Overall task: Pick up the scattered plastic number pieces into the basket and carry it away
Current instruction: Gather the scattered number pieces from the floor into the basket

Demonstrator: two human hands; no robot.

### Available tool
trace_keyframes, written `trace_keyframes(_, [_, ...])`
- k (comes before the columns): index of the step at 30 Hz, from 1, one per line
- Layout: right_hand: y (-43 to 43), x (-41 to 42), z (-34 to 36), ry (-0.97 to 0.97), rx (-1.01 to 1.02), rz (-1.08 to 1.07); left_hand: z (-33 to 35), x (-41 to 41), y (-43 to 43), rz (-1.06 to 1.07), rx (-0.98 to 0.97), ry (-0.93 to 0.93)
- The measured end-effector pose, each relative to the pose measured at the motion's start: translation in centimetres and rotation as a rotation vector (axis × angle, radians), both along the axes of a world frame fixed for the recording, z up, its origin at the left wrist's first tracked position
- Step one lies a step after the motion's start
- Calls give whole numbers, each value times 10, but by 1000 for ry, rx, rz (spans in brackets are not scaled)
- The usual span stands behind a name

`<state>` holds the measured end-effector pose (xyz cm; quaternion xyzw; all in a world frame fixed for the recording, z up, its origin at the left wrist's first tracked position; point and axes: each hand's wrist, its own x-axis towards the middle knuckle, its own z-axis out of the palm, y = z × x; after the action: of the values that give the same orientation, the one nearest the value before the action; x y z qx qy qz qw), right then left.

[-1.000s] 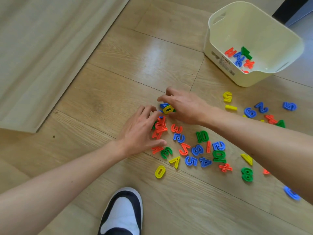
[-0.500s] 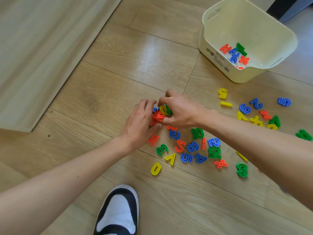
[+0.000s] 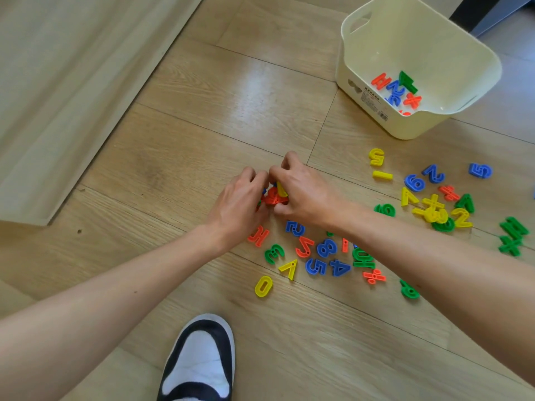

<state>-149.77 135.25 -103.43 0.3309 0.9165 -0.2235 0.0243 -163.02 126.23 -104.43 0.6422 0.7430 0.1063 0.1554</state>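
Observation:
Coloured plastic number pieces (image 3: 321, 256) lie scattered on the wooden floor, with a second cluster (image 3: 434, 204) further right. A cream plastic basket (image 3: 362, 91) stands at the upper right with several pieces (image 3: 396, 88) inside. My left hand (image 3: 237, 206) and my right hand (image 3: 304, 195) meet in the middle of the floor. Together they grip a small bunch of pieces (image 3: 275, 196), red and yellow ones showing between the curled fingers. The rest of the bunch is hidden by the hands.
A pale curtain or panel (image 3: 72, 96) runs along the left side. My black-and-white shoe (image 3: 199, 363) stands at the bottom centre, just below a yellow zero (image 3: 263, 286). A dark furniture edge (image 3: 486, 10) shows beyond the basket.
Both hands have closed in on each other, scooping loose pieces between them into one bunch. The view has shifted slightly, bringing more pieces on the right into sight.

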Motion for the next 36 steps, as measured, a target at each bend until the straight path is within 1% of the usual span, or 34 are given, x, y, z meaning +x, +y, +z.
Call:
trace_keyframes(3, [-3,-2,0,-5,24,-27,-2,-1,-2,-27,15,-7])
trace_keyframes(6, [-7,-4,-2,-23,26,-36,-2,-4,-2,-29,15,-62])
trace_keyframes(12, [-1,-2,0,41,-70,-50,5,-10,1,30,43,-204])
trace_keyframes(16, [9,3,11,82,-107,-90,12,-11,10,83,39,-241])
trace_keyframes(20, [24,13,28,84,-128,-173,25,-7,27,120,15,-300])
trace_keyframes(25, [51,37,62,115,-177,-297,57,8,74,100,-54,-433])
trace_keyframes(29, [92,67,95,269,-338,-533,93,32,140,77,-138,-628])
trace_keyframes(31, [119,83,107,316,-378,-615,109,47,174,46,-155,-712])
trace_keyframes(33, [146,99,119,331,-416,-682,119,64,207,34,-178,-800])
trace_keyframes(36, [179,115,130,298,-452,-760,132,90,247,94,-197,-868])
